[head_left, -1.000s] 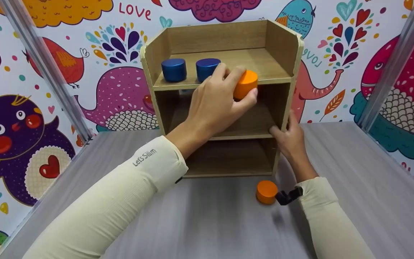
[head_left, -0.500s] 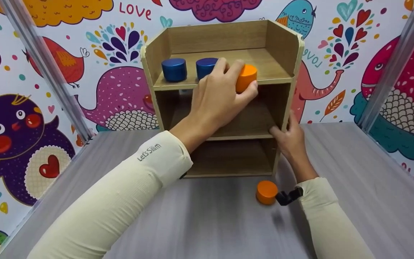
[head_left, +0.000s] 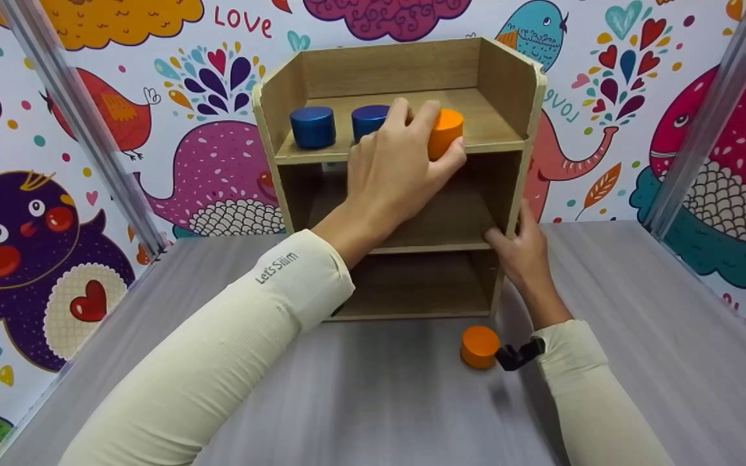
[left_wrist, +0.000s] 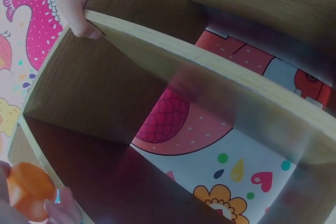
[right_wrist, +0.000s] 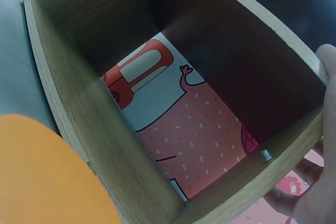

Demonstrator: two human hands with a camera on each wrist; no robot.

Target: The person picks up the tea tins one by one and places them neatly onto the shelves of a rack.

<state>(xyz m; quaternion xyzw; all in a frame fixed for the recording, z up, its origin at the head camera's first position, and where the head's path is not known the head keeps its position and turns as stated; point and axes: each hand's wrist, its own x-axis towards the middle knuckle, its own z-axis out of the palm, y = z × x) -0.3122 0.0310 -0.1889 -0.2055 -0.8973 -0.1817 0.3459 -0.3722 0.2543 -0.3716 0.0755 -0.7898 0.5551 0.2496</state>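
My left hand point(head_left: 394, 165) pinches an orange cylinder point(head_left: 447, 133) between fingers and thumb, right at the front edge of the top board of a small wooden shelf unit point(head_left: 399, 70). In the left wrist view, that orange cylinder point(left_wrist: 32, 191) shows at the lower left corner. Two blue cylinders stand to its left on the same board: one far left point(head_left: 313, 128), the other point(head_left: 368, 123) partly hidden behind my left fingers. Low on the unit's right side panel, my right hand point(head_left: 523, 255) grips the edge, its thumb at the middle board.
A second orange cylinder point(head_left: 480, 346) stands on the grey table point(head_left: 373, 401) in front of the unit's lower right corner, close to the black wrist camera point(head_left: 520, 353). Patterned walls point(head_left: 217, 168) with metal posts point(head_left: 81, 123) enclose the table.
My left hand has risen slightly and moved inward with the orange cylinder, from below the top board's front edge to level with it. My right hand keeps its place.
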